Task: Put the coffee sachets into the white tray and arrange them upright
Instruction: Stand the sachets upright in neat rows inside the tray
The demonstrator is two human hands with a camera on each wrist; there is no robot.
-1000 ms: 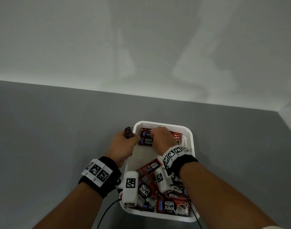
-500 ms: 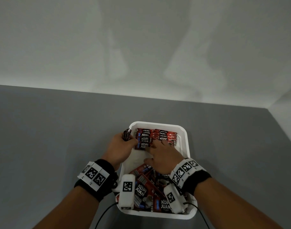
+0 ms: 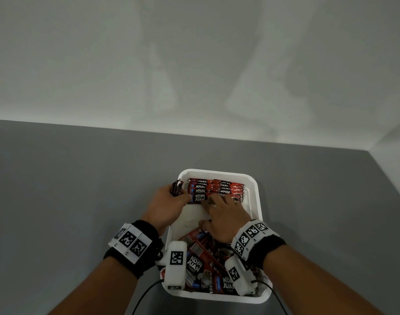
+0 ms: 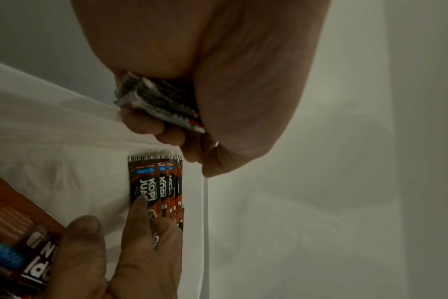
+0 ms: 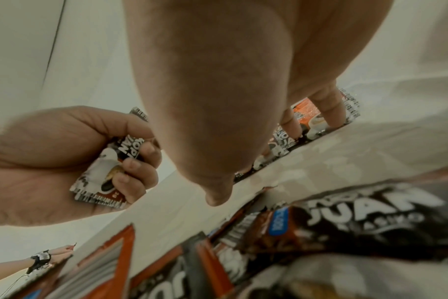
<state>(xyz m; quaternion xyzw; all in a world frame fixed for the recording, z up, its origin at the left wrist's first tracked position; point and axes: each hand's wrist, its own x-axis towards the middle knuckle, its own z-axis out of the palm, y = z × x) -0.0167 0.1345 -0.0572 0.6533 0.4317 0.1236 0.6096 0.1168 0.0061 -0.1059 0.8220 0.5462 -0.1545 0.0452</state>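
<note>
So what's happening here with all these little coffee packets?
A person is sorting coffee sachets in a white tray on a grey table. The right hand presses its fingers against a neat row of sachets standing along the tray's far end. The left hand grips a small bundle of sachets at the tray's left edge. A loose pile of sachets still lies jumbled at the near end.
</note>
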